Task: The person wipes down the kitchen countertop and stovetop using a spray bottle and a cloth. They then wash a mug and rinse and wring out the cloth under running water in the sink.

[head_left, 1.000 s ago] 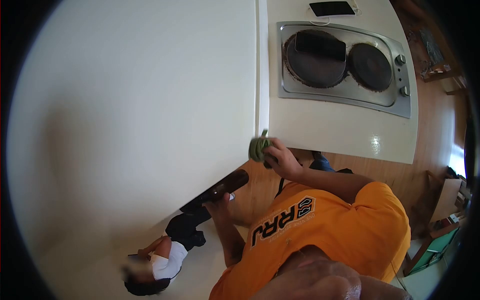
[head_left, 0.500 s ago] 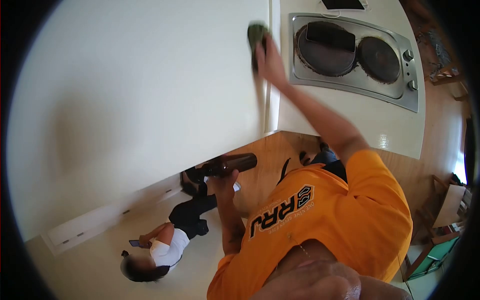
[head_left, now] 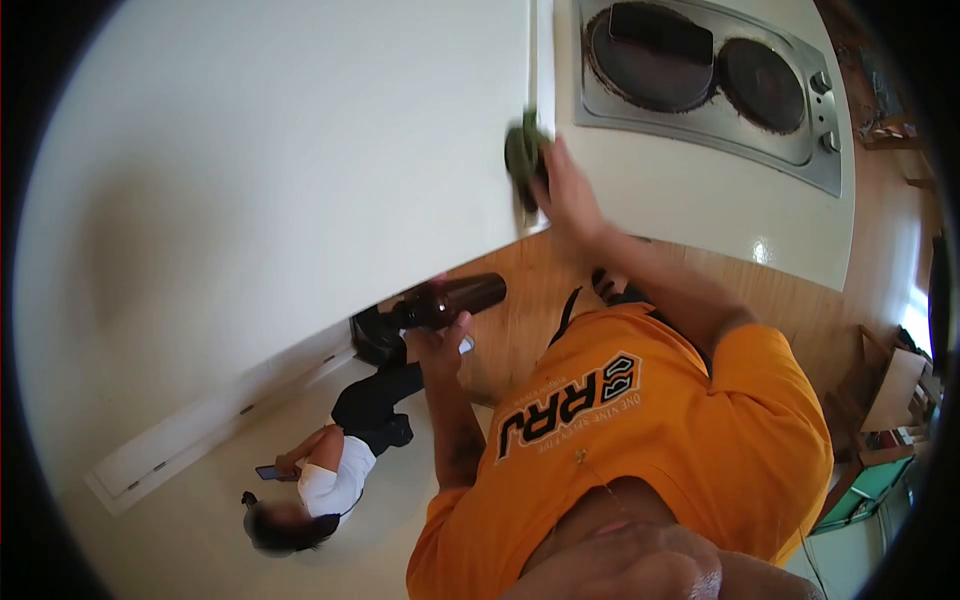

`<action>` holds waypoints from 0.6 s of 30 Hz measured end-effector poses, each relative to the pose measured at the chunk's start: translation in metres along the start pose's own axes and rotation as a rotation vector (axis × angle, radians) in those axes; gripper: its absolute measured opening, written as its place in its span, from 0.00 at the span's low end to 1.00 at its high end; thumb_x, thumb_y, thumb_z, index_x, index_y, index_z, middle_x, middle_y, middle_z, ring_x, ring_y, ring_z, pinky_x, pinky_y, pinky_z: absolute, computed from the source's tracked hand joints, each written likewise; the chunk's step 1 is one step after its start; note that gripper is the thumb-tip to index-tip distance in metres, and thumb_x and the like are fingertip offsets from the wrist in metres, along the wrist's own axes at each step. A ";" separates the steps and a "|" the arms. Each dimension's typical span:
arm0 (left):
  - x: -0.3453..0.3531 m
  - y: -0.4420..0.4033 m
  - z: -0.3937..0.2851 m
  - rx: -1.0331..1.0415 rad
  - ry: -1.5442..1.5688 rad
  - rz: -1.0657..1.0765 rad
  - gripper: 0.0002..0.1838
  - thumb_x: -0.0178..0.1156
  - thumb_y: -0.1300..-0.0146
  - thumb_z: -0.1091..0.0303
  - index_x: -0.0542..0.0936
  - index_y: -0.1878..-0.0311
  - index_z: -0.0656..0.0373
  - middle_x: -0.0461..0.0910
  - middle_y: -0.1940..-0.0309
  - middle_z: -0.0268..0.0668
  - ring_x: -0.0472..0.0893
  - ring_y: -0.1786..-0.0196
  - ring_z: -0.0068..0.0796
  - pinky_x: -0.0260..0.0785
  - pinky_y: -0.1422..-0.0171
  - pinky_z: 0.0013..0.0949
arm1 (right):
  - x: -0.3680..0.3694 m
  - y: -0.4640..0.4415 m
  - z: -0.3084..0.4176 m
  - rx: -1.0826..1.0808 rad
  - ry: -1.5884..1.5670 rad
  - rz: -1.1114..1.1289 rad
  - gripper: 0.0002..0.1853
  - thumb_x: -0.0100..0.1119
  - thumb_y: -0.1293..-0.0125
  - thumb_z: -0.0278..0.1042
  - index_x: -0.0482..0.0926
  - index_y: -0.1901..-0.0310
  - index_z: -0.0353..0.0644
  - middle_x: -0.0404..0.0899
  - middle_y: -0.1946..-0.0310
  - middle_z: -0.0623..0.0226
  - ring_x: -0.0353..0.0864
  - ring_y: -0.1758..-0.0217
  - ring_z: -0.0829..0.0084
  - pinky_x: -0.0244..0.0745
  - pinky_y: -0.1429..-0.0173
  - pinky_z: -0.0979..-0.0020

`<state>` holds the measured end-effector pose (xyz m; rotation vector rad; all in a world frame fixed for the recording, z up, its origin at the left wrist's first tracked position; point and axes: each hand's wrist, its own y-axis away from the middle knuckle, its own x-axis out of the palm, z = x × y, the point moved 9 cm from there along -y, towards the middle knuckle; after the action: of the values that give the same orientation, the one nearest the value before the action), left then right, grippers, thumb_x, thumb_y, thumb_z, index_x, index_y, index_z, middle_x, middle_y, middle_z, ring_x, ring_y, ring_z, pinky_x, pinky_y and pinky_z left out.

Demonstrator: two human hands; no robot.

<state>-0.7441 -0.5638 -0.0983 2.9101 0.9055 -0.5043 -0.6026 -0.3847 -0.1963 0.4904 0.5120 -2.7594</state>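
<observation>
My left hand [head_left: 438, 338] is wrapped round a dark brown spray bottle [head_left: 465, 298] with a black trigger head, held tilted below the lower edge of a large white panel [head_left: 300, 170]. My right hand [head_left: 572, 195] presses a dark green cloth [head_left: 524, 155] against the panel's right border, close to its lower corner. The cloth is bunched and partly hidden by the fingers. Motion blurs the right hand a little.
To the right, a two-plate electric hob [head_left: 700, 115] is set in a pale countertop [head_left: 700, 195]; a black flat device [head_left: 660, 33] lies on one plate. Another person [head_left: 340, 475] in a white top holds a phone at lower left. Wooden furniture [head_left: 890, 400] stands at far right.
My right hand and the cloth have slid down along the panel's right border toward its lower corner. The left hand keeps the spray bottle, slightly higher and further left in view.
</observation>
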 end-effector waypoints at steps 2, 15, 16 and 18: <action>0.004 -0.005 -0.004 0.033 -0.027 0.022 0.34 0.68 0.57 0.49 0.70 0.50 0.62 0.69 0.50 0.39 0.69 0.46 0.33 0.61 0.40 0.37 | -0.018 -0.040 -0.001 -0.033 0.021 -0.177 0.19 0.54 0.43 0.26 0.63 0.50 0.34 0.68 0.54 0.41 0.70 0.58 0.41 0.68 0.56 0.51; 0.000 -0.003 0.002 0.289 -0.020 0.173 0.30 0.65 0.52 0.65 0.69 0.44 0.64 0.60 0.39 0.43 0.58 0.34 0.35 0.50 0.30 0.41 | -0.017 0.078 -0.028 0.385 -0.299 -0.081 0.20 0.52 0.36 0.32 0.64 0.46 0.33 0.70 0.53 0.44 0.70 0.49 0.47 0.66 0.45 0.60; -0.002 -0.001 0.014 0.195 0.034 0.177 0.33 0.65 0.52 0.68 0.65 0.41 0.64 0.60 0.39 0.44 0.60 0.35 0.35 0.52 0.32 0.40 | 0.001 0.076 -0.035 0.362 -0.244 -0.033 0.22 0.49 0.34 0.36 0.62 0.44 0.30 0.68 0.52 0.42 0.68 0.46 0.45 0.64 0.43 0.59; -0.005 0.001 0.028 0.077 0.116 0.151 0.39 0.65 0.52 0.73 0.57 0.37 0.63 0.62 0.40 0.44 0.64 0.37 0.35 0.57 0.34 0.39 | 0.017 0.055 -0.035 0.334 -0.314 -0.043 0.25 0.40 0.30 0.41 0.60 0.42 0.25 0.64 0.48 0.37 0.63 0.42 0.42 0.60 0.38 0.57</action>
<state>-0.7554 -0.5716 -0.1232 3.0741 0.6847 -0.3715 -0.5896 -0.4242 -0.2500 0.1087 -0.0137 -2.8971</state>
